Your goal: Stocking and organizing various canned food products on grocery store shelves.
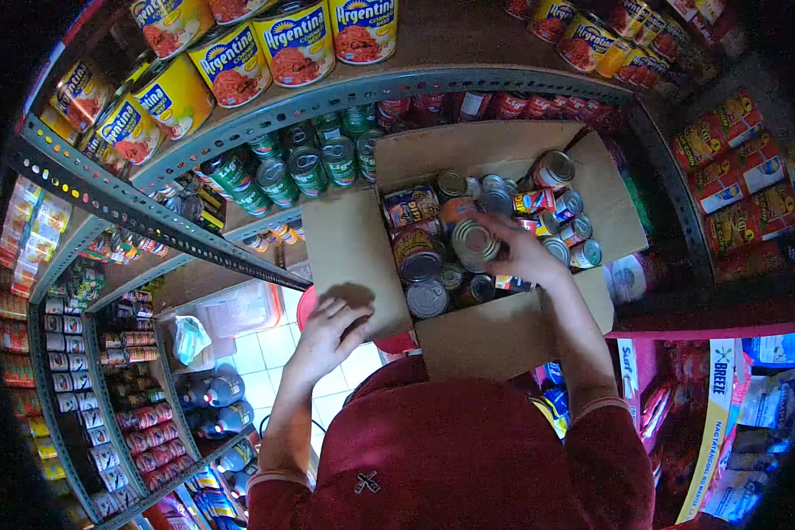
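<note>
An open cardboard box (364,255) lies before me, its flaps spread outward. Mixed food cans fill it, some upright and some on their sides. Inside its opening, my right hand (517,245) grips a tin can (475,244), whose ribbed metal end faces up. Over the left flap hovers my left hand (334,331), fingers a little apart and holding nothing; its shadow falls on the cardboard. Close to the right hand stand smaller cans (576,228), and a pull-tab can (428,298) sits at the box's near left corner.
Above the box runs a perforated metal shelf edge (397,86) bearing corned beef cans (295,43). Green cans (305,165) stand behind the box at left. A slanting metal post (172,212) rises on the left. Detergent packs (715,397) hang at lower right.
</note>
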`<state>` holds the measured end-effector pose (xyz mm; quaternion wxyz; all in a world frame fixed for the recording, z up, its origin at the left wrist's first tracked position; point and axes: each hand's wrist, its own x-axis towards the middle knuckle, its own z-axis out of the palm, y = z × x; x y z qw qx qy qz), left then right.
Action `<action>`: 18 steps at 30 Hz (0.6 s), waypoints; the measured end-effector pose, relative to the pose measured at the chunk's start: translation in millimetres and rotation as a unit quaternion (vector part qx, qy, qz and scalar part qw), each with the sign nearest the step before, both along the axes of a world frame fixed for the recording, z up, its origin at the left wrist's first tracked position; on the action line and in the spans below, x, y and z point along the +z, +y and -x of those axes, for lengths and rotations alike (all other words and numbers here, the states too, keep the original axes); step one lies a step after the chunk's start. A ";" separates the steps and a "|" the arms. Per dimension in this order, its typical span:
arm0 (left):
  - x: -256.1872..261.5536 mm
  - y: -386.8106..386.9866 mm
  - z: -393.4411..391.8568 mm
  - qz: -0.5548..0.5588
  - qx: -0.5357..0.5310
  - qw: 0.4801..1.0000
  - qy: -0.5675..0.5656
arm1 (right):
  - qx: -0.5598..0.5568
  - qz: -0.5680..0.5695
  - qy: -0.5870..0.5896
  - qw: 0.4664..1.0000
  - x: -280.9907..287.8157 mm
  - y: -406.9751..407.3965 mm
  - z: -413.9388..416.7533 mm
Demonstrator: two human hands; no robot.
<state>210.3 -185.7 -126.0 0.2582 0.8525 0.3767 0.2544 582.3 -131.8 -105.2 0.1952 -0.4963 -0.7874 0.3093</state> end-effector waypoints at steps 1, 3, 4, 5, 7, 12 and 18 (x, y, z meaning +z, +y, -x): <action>-17.0 -8.0 2.8 0.045 0.012 0.999 0.014 | -0.029 0.025 0.019 0.999 1.6 2.7 0.6; -38.8 -22.7 -0.4 0.046 0.009 0.998 0.033 | -0.020 0.022 0.037 0.999 -4.4 6.6 -0.7; -41.9 -26.5 -5.3 0.045 0.032 0.998 0.022 | -0.010 0.020 0.055 0.998 -7.8 6.9 -1.1; -44.3 -29.2 -11.4 0.043 0.055 0.997 0.012 | -0.012 0.020 0.054 0.998 -11.2 6.4 -0.6; -26.3 -26.9 -27.6 -0.005 0.063 0.998 0.031 | 0.004 -0.013 -0.023 1.000 -14.6 6.3 9.4; -19.6 -24.1 -78.1 -0.057 -0.071 0.990 0.107 | -0.004 -0.016 -0.038 0.999 -18.6 4.9 11.5; -21.2 -19.4 -118.8 0.080 -0.149 0.952 0.256 | -0.014 0.002 0.000 1.000 -23.7 5.4 11.1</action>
